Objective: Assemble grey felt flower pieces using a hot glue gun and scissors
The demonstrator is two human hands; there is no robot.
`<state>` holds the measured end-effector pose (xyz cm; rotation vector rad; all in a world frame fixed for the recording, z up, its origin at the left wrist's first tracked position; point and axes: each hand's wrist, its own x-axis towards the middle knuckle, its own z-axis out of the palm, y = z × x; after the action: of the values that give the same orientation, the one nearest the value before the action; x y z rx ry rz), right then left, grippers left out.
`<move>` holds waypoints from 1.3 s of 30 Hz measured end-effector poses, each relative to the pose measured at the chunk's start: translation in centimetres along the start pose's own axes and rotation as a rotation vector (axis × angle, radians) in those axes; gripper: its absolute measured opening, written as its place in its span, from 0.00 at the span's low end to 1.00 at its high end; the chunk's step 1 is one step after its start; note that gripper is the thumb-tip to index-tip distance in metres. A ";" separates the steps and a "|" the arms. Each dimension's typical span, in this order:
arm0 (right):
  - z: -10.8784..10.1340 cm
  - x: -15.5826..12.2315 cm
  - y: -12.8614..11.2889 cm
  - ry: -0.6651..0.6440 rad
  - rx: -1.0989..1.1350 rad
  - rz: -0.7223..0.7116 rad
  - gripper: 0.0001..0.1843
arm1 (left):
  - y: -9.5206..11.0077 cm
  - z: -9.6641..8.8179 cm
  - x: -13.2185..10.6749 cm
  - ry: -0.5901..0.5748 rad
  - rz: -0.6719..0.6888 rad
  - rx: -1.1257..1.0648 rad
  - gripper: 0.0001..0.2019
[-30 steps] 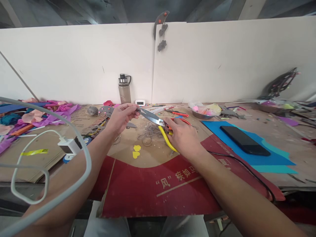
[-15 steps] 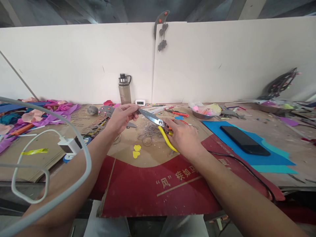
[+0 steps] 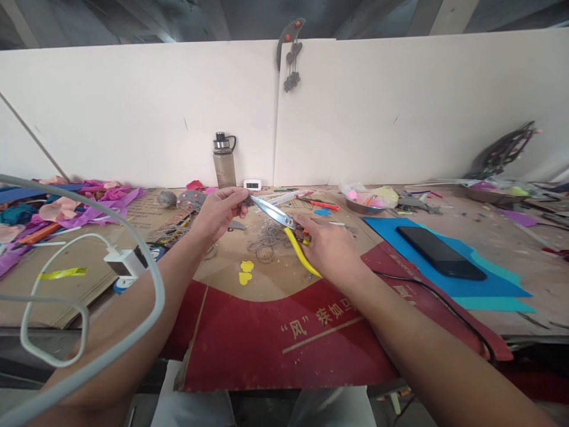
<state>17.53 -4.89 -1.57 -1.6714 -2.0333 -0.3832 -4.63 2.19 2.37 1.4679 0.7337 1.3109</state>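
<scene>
My right hand (image 3: 331,243) is wrapped around the handles of a pair of scissors (image 3: 273,211), its steel blades pointing up and left. The blade tips meet the fingertips of my left hand (image 3: 224,210), which are pinched on a small dark piece too small to name. A yellow curved handle (image 3: 301,255) shows below my right hand; which tool it belongs to is unclear. Two small yellow cut-outs (image 3: 245,273) lie on the cardboard between my arms, one of them heart-shaped. Under the blades sits a loose tangle of thin grey cord (image 3: 269,240).
A black phone (image 3: 440,252) rests on blue sheets (image 3: 471,283) at the right. At the back stand a bottle (image 3: 224,163) and a small digital clock (image 3: 252,185). A white cable (image 3: 157,284) loops across the near left. Red-printed cardboard (image 3: 267,344) covers the front edge.
The scissors' blades look slightly more closed and tilted, with my right hand shifted a little. My left hand stays in place.
</scene>
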 end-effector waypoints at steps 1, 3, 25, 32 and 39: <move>0.1 0.0 0.0 -0.003 0.013 0.003 0.19 | 0.1 0.1 0.0 0.002 0.000 0.002 0.11; 0.1 0.1 0.0 -0.020 0.034 0.003 0.19 | 0.2 0.2 -0.1 0.006 0.001 0.011 0.11; 0.2 0.0 0.0 -0.019 0.125 -0.036 0.17 | 0.1 -0.1 0.1 -0.010 -0.043 -0.058 0.11; 0.8 0.5 0.7 0.010 0.494 -0.028 0.17 | 0.0 -0.1 0.1 -0.025 -0.003 -0.098 0.11; 1.2 0.6 0.6 0.049 0.529 -0.049 0.18 | -0.2 0.2 0.1 0.019 0.040 -0.069 0.08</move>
<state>17.79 -3.61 -2.34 -1.2752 -1.9230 0.0978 -4.39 2.28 2.21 1.4233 0.6683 1.3688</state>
